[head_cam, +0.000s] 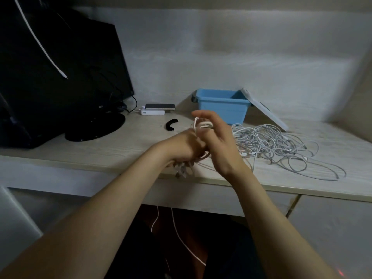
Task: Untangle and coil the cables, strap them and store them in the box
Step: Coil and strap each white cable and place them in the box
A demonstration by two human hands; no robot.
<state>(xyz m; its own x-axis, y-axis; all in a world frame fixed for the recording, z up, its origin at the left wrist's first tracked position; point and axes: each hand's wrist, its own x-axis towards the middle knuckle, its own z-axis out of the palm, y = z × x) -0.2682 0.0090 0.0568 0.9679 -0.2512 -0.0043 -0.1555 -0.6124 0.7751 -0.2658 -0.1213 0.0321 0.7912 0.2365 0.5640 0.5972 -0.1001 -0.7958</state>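
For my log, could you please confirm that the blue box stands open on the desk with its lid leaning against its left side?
Not quite: the head view shows the lid leaning against the right side of the box, not its left. The box does stand open on the desk.

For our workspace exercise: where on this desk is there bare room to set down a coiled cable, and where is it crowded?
Bare: the front-left desk between the monitor base, the black strap and the front edge; also the strip right of the leaning lid. Crowded: the tangled white cables spread from the blue box toward the front edge.
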